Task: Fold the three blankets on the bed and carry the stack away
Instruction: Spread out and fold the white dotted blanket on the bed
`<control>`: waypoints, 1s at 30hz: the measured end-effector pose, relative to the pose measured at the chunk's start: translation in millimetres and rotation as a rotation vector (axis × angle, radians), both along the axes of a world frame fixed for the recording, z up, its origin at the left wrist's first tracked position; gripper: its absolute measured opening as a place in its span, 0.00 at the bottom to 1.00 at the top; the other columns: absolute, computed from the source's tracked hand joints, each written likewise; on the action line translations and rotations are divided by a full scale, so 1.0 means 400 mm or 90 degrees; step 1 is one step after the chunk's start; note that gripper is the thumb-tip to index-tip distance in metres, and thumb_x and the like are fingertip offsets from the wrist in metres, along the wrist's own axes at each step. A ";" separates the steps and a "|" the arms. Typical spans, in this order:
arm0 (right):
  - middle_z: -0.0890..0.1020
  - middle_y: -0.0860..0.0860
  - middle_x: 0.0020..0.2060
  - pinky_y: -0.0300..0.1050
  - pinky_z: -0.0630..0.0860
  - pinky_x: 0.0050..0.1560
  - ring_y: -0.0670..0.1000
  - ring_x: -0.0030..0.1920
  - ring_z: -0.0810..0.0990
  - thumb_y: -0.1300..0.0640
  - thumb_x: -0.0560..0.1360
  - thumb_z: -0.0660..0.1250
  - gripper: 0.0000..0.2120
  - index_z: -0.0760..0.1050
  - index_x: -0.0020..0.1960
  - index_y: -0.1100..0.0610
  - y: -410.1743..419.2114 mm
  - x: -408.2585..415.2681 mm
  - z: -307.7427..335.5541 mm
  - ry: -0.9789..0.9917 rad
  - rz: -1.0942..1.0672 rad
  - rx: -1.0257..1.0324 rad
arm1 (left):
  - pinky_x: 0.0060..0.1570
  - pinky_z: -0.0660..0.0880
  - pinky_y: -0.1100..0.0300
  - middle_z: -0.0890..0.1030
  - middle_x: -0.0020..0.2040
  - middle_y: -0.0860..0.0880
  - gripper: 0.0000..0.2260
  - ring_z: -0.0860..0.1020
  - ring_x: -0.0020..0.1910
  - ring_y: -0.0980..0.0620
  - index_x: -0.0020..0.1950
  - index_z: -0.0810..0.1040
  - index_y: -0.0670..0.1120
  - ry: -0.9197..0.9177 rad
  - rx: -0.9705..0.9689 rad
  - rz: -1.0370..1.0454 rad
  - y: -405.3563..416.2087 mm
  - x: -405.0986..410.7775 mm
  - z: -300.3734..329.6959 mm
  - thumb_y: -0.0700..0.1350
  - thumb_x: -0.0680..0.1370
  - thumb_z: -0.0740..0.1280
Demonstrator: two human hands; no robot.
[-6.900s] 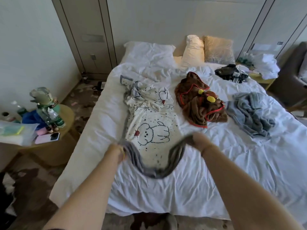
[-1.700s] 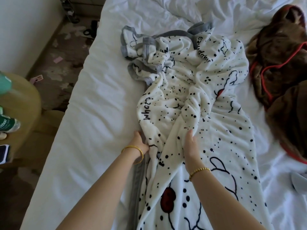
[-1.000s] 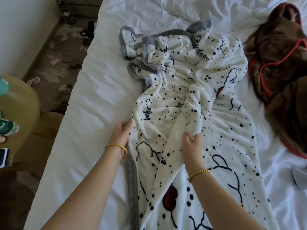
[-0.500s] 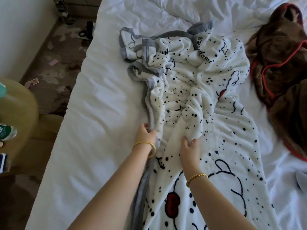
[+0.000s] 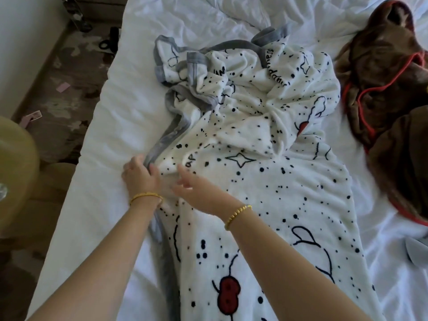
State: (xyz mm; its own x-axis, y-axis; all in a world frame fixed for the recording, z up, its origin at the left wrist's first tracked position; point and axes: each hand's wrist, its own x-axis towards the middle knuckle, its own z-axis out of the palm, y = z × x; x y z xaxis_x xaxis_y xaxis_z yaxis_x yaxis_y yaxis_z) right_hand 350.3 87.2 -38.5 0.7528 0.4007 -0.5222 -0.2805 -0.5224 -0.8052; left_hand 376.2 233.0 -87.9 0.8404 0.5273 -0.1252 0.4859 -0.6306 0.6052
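Observation:
A white blanket (image 5: 273,186) with black dots, cartoon drawings and a grey border lies lengthwise on the bed, bunched up at its far end. My left hand (image 5: 140,176) pinches its grey left edge between thumb and fingers. Just to the right, my right hand (image 5: 199,193) hovers low over the blanket with fingers spread and holds nothing. A brown blanket (image 5: 393,89) with red trim lies crumpled at the right. A corner of a grey blanket (image 5: 416,250) shows at the right edge.
The bed's white sheet (image 5: 111,144) is wrinkled; its left edge drops to a patterned carpet (image 5: 67,72) with scraps of paper and a dark cable. A round yellowish side table (image 5: 14,172) stands at the left, close to the bed.
My left hand has pulled the grey edge out to the left, spreading the blanket's middle flat. My right hand has let go of the fold it pinched and moved left.

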 end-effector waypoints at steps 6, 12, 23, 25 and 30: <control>0.78 0.46 0.44 0.35 0.72 0.27 0.44 0.34 0.75 0.64 0.77 0.51 0.18 0.70 0.64 0.54 -0.105 -0.017 -0.048 -0.043 -0.475 -0.027 | 0.47 0.73 0.57 0.77 0.50 0.46 0.23 0.76 0.50 0.48 0.64 0.71 0.41 -0.005 -0.054 -0.259 -0.123 0.013 0.028 0.56 0.76 0.64; 0.73 0.54 0.60 0.41 0.70 0.36 0.50 0.45 0.74 0.64 0.78 0.52 0.19 0.62 0.68 0.55 -0.181 0.083 -0.078 -0.219 -0.426 -0.265 | 0.60 0.71 0.50 0.70 0.67 0.41 0.33 0.72 0.64 0.42 0.70 0.60 0.41 0.213 -0.113 -0.156 -0.215 0.085 0.008 0.57 0.73 0.68; 0.72 0.56 0.53 0.42 0.68 0.39 0.55 0.50 0.71 0.72 0.72 0.57 0.16 0.73 0.56 0.60 -0.190 0.273 -0.016 -0.464 -0.174 -0.553 | 0.34 0.61 0.59 0.72 0.41 0.47 0.05 0.71 0.41 0.46 0.49 0.70 0.43 -0.102 -0.210 0.046 -0.126 0.139 0.057 0.43 0.80 0.57; 0.72 0.55 0.51 0.39 0.68 0.34 0.54 0.44 0.73 0.73 0.71 0.57 0.17 0.73 0.56 0.60 -0.119 0.336 0.020 -0.542 -0.249 -0.423 | 0.34 0.64 0.58 0.73 0.41 0.46 0.08 0.72 0.40 0.46 0.53 0.71 0.40 -0.122 -0.198 0.109 -0.081 0.139 0.048 0.44 0.80 0.58; 0.56 0.55 0.73 0.48 0.66 0.69 0.56 0.73 0.56 0.76 0.70 0.55 0.36 0.54 0.75 0.56 -0.002 0.368 0.000 -0.370 -0.119 -0.287 | 0.54 0.68 0.49 0.75 0.56 0.33 0.14 0.74 0.56 0.37 0.57 0.71 0.35 0.170 -0.001 -0.018 -0.012 0.082 -0.039 0.46 0.80 0.59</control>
